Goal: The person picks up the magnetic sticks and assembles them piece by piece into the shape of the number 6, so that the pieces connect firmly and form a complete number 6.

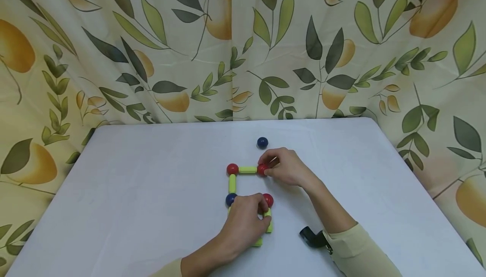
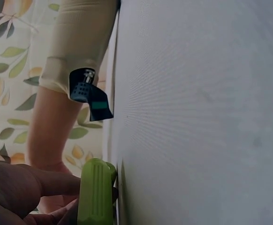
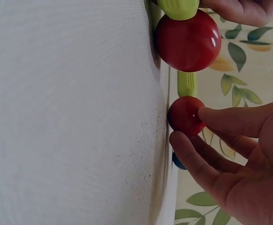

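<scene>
In the head view, my right hand (image 1: pixel 285 166) pinches a red ball (image 1: pixel 261 170) between thumb and fingers. The right wrist view shows the same red ball (image 3: pixel 186 116) at the fingertips. A light green rod (image 1: pixel 248 170) joins it to another red ball (image 1: pixel 232 169), from which a second rod (image 1: pixel 232 183) runs to a blue ball (image 1: pixel 230 199). Nearer the front, my left hand (image 1: pixel 247 218) has curled fingers and holds a green rod (image 1: pixel 268 223) below a third red ball (image 1: pixel 268 200). The left hand hides part of the joined shape.
A loose blue ball (image 1: pixel 262 143) lies behind the right hand. Another green rod end (image 1: pixel 258 242) shows under the left hand. A black device (image 1: pixel 313 238) sticks out at the right sleeve. White cloth covers the table (image 1: pixel 159 176), with a patterned curtain (image 1: pixel 212 57) behind.
</scene>
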`<action>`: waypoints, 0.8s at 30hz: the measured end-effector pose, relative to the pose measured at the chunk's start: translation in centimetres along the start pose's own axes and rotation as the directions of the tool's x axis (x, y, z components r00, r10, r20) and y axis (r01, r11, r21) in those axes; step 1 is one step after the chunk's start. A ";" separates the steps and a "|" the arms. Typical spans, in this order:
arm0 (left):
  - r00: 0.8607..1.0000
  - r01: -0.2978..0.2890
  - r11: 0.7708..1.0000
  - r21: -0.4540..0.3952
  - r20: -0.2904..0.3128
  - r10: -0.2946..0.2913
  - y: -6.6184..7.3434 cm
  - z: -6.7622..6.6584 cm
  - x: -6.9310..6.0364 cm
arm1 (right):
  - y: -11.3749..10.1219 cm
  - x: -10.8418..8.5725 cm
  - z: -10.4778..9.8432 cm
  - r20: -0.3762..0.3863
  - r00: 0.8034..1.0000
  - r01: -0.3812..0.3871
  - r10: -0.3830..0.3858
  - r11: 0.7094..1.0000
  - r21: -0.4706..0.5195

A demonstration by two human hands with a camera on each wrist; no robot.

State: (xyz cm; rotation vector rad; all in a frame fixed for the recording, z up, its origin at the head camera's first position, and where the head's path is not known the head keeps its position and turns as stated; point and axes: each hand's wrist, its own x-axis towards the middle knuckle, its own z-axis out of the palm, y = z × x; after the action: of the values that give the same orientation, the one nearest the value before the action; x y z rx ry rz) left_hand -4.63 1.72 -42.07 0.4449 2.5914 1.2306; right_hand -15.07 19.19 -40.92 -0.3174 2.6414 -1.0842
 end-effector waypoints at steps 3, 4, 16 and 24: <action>1.000 0.014 1.000 0.005 0.026 -0.014 0.1 -0.2 0.1 | 0.1 0.0 0.0 -0.002 1.000 0.009 -0.009 1.000 -0.002; 0.999 0.027 1.000 0.005 0.040 -0.027 0.1 -0.3 0.2 | 0.1 0.0 0.0 -0.003 1.000 0.009 -0.009 1.000 -0.002; 0.998 0.043 0.998 -0.040 0.036 -0.042 -0.3 -2.4 0.6 | 0.3 0.0 -0.1 -0.004 0.999 0.034 -0.034 0.999 -0.003; 0.998 -0.009 1.000 0.023 -0.062 0.010 -2.4 -5.8 3.3 | 0.3 -0.1 0.0 -0.001 1.000 0.030 -0.030 1.000 -0.010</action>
State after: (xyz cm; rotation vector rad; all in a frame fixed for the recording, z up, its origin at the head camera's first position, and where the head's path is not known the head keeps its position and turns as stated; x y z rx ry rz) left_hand -10.09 -2.59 -40.65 0.4306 2.6610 1.2378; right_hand -15.01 19.41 -41.16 -0.3589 2.6522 -1.0814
